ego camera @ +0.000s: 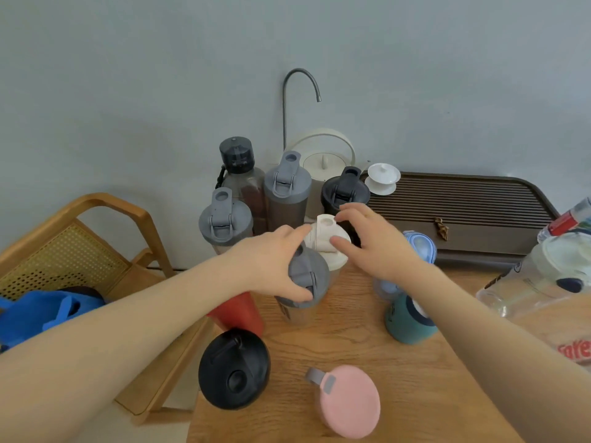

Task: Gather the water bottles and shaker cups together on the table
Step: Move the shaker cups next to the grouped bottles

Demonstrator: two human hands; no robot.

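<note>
Backdrop: grey wall, wooden desk, a dark tea tray off to my right, a chair to my left.
Cluster: shakers and bottles packed at the back by the wall, with a smoky bottle, two grey-lid shakers and a black-lid shaker.
Left hand: fingers curled over the grey lid of a clear shaker, thumb on the near rim, gripping it from above.
Right hand: fingers half spread, thumb and fingertips touching the white lid of the shaker just behind; full grip or mere touch, I cannot tell.
Stragglers: red cup, black shaker, pink bottle, teal bottle, blue-lid bottle, all nearer me.
Step, my read: nudge these two upright into the back group.
How to do it well: push low and slow, I'd say; gripping by lids alone risks tipping. Keep both bases flat, close the gap without knocking neighbours.
</note>
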